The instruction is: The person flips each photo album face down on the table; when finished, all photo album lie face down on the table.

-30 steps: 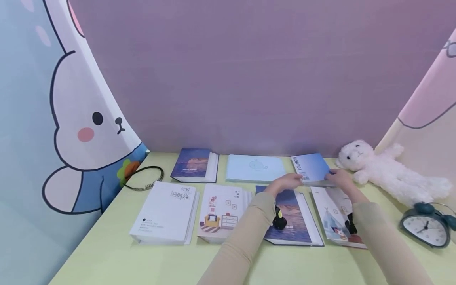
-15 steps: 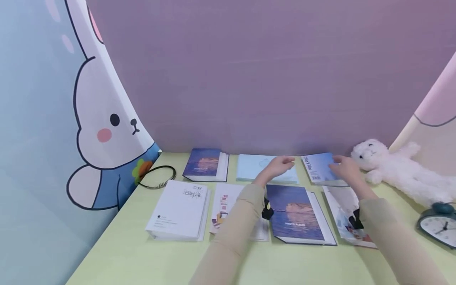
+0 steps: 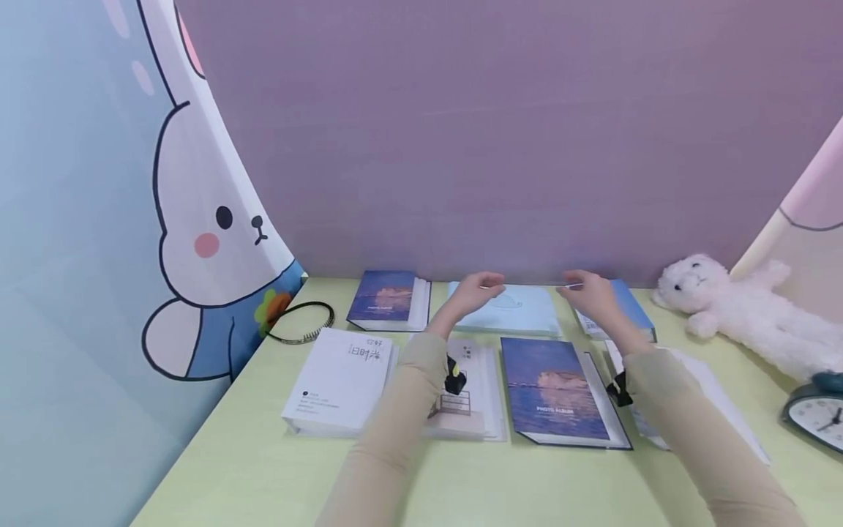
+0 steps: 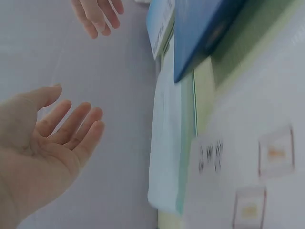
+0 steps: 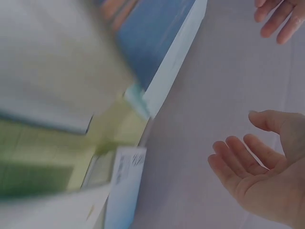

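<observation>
My left hand (image 3: 473, 293) hovers over the left end of a light blue album (image 3: 527, 316) with a whale drawing, at the back of the table. Near that album's right end is my right hand (image 3: 589, 296), partly in front of the blue Polaroid album (image 3: 631, 307). In the left wrist view the left hand (image 4: 57, 138) has relaxed, slightly bent fingers and an empty palm. The right wrist view likewise shows nothing in the right hand (image 5: 262, 171). Both hands appear raised, apart from the albums.
In front lie a white album (image 3: 342, 380), an illustrated album (image 3: 470, 421), a sunset photo album (image 3: 556, 391) and another partly hidden album. A smaller sunset album (image 3: 388, 298), headband (image 3: 331, 315), plush bear (image 3: 737, 300) and alarm clock (image 3: 817, 417) surround them.
Both hands have left the Polaroid album's front edge and moved left and up, the left hand farther. The head view has turned slightly, shifting the table contents right.
</observation>
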`<state>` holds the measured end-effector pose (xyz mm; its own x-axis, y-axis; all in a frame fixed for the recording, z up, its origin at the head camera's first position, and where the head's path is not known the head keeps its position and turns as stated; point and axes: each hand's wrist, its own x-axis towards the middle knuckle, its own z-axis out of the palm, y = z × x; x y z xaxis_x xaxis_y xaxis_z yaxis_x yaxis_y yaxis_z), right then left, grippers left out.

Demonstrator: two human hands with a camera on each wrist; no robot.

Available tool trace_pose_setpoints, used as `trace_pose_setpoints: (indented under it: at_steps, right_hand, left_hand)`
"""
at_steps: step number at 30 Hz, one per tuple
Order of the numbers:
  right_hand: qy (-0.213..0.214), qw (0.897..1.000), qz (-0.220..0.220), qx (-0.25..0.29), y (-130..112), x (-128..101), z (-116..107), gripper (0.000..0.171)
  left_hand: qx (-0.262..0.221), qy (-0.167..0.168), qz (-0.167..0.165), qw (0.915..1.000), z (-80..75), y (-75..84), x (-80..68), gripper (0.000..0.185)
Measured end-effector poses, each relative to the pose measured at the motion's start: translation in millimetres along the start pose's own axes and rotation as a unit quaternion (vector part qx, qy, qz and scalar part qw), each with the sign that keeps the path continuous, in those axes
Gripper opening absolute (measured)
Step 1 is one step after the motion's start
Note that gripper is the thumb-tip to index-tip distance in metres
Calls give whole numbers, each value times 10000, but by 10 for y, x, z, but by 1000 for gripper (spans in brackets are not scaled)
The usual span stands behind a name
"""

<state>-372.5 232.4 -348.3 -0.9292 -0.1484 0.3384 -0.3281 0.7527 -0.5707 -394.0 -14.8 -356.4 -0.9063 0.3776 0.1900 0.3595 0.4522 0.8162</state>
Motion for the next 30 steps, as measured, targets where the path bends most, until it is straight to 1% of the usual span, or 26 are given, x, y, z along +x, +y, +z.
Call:
trace_pose_setpoints:
  at_steps: [4, 8, 11, 16, 18, 19, 21, 22, 24, 26, 28, 29, 30]
  right_hand:
    - [-186, 9998, -94, 37, -126, 48, 97, 46]
    - [-329, 9992, -213, 81, -198, 88, 210, 46]
    - [-427, 9987, -248, 135, -235, 116, 301, 45]
    - [-512, 9978, -360, 222, -302, 172, 475, 42]
    - [-523, 9973, -445, 271, -341, 191, 553, 40]
    - [-543, 9969, -477, 312, -360, 199, 595, 39]
    - [-630, 9957, -572, 373, -399, 207, 676, 38]
    - [-689, 9952, -577, 388, -416, 210, 715, 38]
    - [-836, 9939, -600, 385, -448, 208, 783, 39]
    - [-987, 9923, -666, 348, -474, 210, 837, 40]
    - [-1098, 9910, -693, 320, -497, 215, 873, 41]
    - [-1160, 9902, -716, 310, -508, 220, 886, 41]
    - [-1225, 9893, -743, 286, -517, 223, 897, 42]
  left_hand:
    - [-299, -5, -206, 9993, -145, -59, -74, 39]
    - [-523, -38, -327, 9981, -237, -102, -126, 39]
    - [-522, -63, -410, 9978, -268, -143, -158, 38]
    - [-280, -79, -646, 9975, -301, -243, -213, 39]
    - [-230, -110, -794, 9965, -319, -321, -216, 41]
    - [-206, -136, -841, 9961, -329, -388, -208, 42]
    - [-53, -125, -895, 9959, -357, -462, -258, 44]
    - [-128, -157, -790, 9967, -361, -627, -207, 46]
    - [-170, -187, -951, 9951, -365, -763, -194, 47]
    - [-189, -225, -1158, 9928, -366, -820, -213, 48]
    - [-426, -350, -1413, 9884, -366, -863, -200, 48]
    - [-415, -386, -1665, 9844, -377, -735, -281, 48]
    - [-450, -422, -1737, 9829, -388, -688, -318, 49]
